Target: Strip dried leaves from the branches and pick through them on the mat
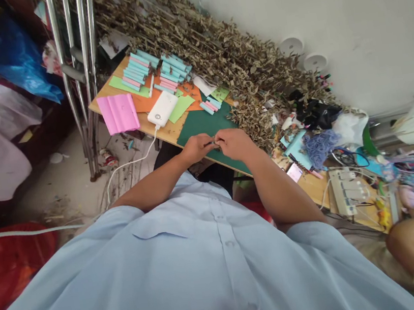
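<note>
My left hand and my right hand meet over the front edge of a green mat. Their fingers are closed in a pinch around something small, mostly hidden, that I cannot make out. Beyond and right of them lies a large heap of dried leafy stalks. A few short rolls of blue and pink paper rest at the mat's far edge. More stacked paper rolls lie farther left on orange and green sheets.
A white power bank with a cable sits left of the mat, near pink paper. Metal crutches stand at the table's left end. To the right are a phone, a power strip and another person's arm.
</note>
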The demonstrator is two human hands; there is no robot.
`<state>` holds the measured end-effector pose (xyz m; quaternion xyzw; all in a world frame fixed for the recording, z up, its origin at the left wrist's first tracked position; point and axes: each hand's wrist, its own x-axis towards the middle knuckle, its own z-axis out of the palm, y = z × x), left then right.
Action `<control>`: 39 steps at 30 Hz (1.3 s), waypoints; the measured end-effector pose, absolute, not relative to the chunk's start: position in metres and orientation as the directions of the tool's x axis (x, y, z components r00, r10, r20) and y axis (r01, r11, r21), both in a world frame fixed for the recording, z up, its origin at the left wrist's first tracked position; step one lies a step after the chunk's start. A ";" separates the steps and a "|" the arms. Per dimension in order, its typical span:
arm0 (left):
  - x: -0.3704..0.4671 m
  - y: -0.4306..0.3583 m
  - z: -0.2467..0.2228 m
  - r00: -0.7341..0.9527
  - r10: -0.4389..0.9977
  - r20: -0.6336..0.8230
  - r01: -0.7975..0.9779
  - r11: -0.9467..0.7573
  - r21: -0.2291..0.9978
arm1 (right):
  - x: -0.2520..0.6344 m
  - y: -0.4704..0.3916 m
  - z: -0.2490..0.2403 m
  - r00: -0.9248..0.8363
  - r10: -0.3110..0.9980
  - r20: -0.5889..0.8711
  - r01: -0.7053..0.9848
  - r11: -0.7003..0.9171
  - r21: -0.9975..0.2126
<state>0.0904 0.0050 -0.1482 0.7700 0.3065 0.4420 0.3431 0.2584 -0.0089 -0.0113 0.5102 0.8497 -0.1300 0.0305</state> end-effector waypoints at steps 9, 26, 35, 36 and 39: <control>0.091 0.006 -0.149 0.379 0.785 0.490 0.144 -0.573 0.807 | 0.252 0.002 -0.006 -0.462 0.857 -0.229 0.879 0.410 -0.243; 0.089 0.005 -0.147 0.399 0.799 0.450 0.195 -0.553 0.810 | 0.257 0.024 -0.047 -0.169 0.913 -0.372 0.803 -0.091 -0.589; 0.088 0.004 -0.143 0.375 0.803 0.462 0.146 -0.544 0.826 | 0.269 0.000 -0.033 -0.244 0.926 -0.290 0.658 -0.062 -0.750; 0.088 0.004 -0.144 0.375 0.804 0.461 0.149 -0.544 0.826 | 0.271 -0.005 -0.032 -0.276 0.933 -0.229 0.670 0.016 -0.742; 0.088 0.004 -0.146 0.369 0.805 0.465 0.150 -0.545 0.825 | 0.273 -0.017 -0.032 -0.380 0.924 -0.051 0.693 0.248 -0.677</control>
